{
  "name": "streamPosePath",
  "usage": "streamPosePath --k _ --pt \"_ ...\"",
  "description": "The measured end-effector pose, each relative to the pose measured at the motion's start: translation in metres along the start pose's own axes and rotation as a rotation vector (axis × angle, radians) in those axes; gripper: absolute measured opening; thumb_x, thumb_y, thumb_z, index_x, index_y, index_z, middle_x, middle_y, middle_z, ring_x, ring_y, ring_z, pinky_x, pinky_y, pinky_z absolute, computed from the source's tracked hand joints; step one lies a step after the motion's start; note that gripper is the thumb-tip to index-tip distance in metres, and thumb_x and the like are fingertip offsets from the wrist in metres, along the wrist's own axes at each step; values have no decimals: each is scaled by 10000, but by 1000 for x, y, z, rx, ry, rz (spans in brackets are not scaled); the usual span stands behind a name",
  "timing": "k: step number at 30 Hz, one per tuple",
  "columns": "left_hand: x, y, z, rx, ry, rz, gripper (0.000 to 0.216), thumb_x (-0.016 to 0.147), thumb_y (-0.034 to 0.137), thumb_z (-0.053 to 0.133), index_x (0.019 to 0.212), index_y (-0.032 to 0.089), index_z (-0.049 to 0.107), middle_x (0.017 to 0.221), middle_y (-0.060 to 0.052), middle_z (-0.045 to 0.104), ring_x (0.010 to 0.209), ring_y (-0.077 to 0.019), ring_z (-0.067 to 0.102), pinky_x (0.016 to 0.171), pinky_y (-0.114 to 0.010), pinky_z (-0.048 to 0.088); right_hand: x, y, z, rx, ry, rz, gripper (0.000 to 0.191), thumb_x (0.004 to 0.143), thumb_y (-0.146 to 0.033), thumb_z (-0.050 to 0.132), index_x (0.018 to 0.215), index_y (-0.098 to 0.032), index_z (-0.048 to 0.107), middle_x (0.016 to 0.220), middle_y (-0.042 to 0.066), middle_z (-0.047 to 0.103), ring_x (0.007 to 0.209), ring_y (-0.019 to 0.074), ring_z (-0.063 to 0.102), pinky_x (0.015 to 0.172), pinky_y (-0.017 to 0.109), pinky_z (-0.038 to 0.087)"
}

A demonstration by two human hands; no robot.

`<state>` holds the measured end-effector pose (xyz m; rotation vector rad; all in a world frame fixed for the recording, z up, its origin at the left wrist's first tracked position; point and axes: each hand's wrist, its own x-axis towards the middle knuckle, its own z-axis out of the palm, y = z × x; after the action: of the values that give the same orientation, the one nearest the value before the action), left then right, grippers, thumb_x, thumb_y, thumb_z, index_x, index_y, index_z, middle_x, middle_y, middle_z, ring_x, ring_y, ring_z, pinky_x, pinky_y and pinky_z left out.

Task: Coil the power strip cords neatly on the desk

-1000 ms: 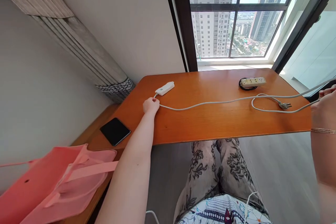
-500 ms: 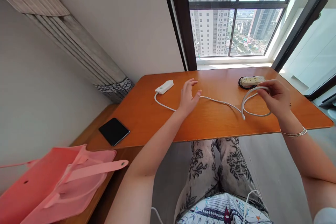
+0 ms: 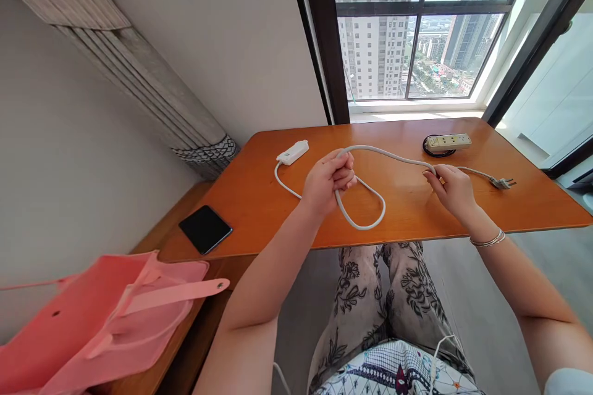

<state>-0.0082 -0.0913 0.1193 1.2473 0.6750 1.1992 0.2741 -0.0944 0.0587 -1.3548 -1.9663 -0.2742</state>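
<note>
A white cord [image 3: 384, 151] runs between my two hands above the desk. My left hand [image 3: 330, 180] is closed round it, and a loop of the cord hangs below these fingers. Further right, my right hand [image 3: 448, 188] pinches the same cord between thumb and fingers. One end joins a white power strip [image 3: 293, 152] lying at the back left of the desk. At the other end a grey plug [image 3: 502, 183] rests on the wood, its prongs pointing right.
A beige power strip [image 3: 448, 142] with a coiled black cord lies at the back right of the orange-brown desk [image 3: 398, 222]. A black phone or tablet [image 3: 205, 229] is at the desk's left edge. Beside it sits an open pink bag [image 3: 92, 321]. A window stands behind.
My left hand has closed on the cord. My right hand has moved left along it, and its loop has shifted to my left hand. The plug now shows on the right.
</note>
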Motion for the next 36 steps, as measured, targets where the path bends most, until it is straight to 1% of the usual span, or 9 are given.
streamPosePath --k 5,10,14,18,23,27,29,33,36 --pt "-4 21 -4 -87 123 133 346 860 398 665 645 206 473 514 100 139 386 -47 156 460 -225 360 1 8 10 -135 -80 -8 407 1032 -416 411 723 -226 596 693 81 669 676 223 599 658 334 366" --pt "1 58 -49 -265 412 453 227 865 267 601 695 229 455 553 83 94 423 -78 85 464 -214 327 -10 49 17 -123 -280 181 276 945 -346 494 799 -205 682 824 116 741 728 250 631 655 335 370" --pt "14 67 -81 -395 630 460 157 853 210 477 704 230 431 528 84 77 406 -79 83 460 -222 265 -13 89 14 151 -107 455 312 880 -464 553 760 -209 686 711 57 690 672 207 578 627 314 385" --pt "33 37 -82 -409 819 401 197 909 183 381 714 212 397 485 104 114 421 -72 80 496 -235 240 6 85 2 621 131 653 413 852 -591 612 725 -201 654 596 -7 526 587 145 481 605 297 420" --pt "55 -29 -66 -261 770 341 306 996 211 308 708 205 412 462 111 190 407 -64 148 518 -231 292 32 40 -9 1256 -20 786 378 872 -567 687 747 -220 606 515 -102 215 446 85 240 495 243 389" --pt "55 -80 -44 -156 550 198 358 1012 316 433 689 190 522 449 91 313 368 -61 268 515 -250 373 41 11 -4 1652 -108 857 348 938 -511 644 752 -221 594 505 -106 199 416 67 193 467 198 381" --pt "51 -99 -34 -12 337 69 348 992 390 501 720 183 569 465 72 387 370 -82 373 514 -263 417 43 3 3 1846 -57 884 368 966 -479 619 714 -215 566 491 -105 209 405 60 187 463 182 388" --pt "50 -112 -29 394 41 -143 445 992 537 451 812 172 630 594 5 540 498 -152 582 553 -297 489 41 -5 18 2172 116 871 361 987 -349 610 667 -208 522 458 -105 225 387 60 208 427 158 371" --pt "53 -100 -37 817 176 -65 362 948 492 548 929 149 663 918 -128 688 886 -277 717 805 -415 569 35 -8 24 2332 208 821 319 992 -288 588 685 -214 545 449 -100 249 385 70 253 406 159 369"
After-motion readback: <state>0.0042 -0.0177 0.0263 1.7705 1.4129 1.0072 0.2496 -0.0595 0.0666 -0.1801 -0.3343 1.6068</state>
